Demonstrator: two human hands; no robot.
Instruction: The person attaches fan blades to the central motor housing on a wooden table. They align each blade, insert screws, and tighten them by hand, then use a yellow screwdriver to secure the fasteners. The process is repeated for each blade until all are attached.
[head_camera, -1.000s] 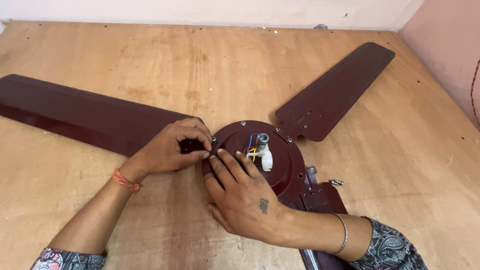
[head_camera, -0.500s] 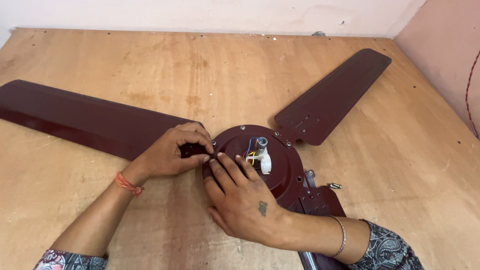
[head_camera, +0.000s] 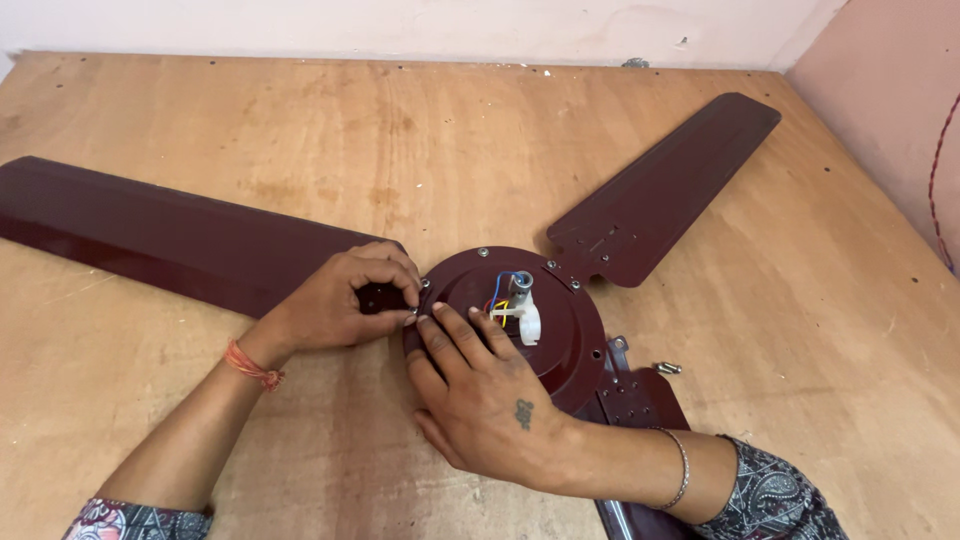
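Little changed vs 1 s back: left hand (head_camera: 335, 305) still pinching small screw (head_camera: 412, 316) at fan hub (head_camera: 510, 325) rim, right hand (head_camera: 480, 395) still flat, open, steadying hub — fastening ongoing.

The left hand (head_camera: 345, 300) comes in from the lower left, forearm bare, an orange thread band at the wrist. Its fingers curl inward, thumb and fingertips pinched together at the side nearest the other hand. The right hand (head_camera: 480, 385) lies palm down, fingers spread and pointing up-left, the index fingertip almost meeting the left thumb. A thin bracelet circles the right wrist.
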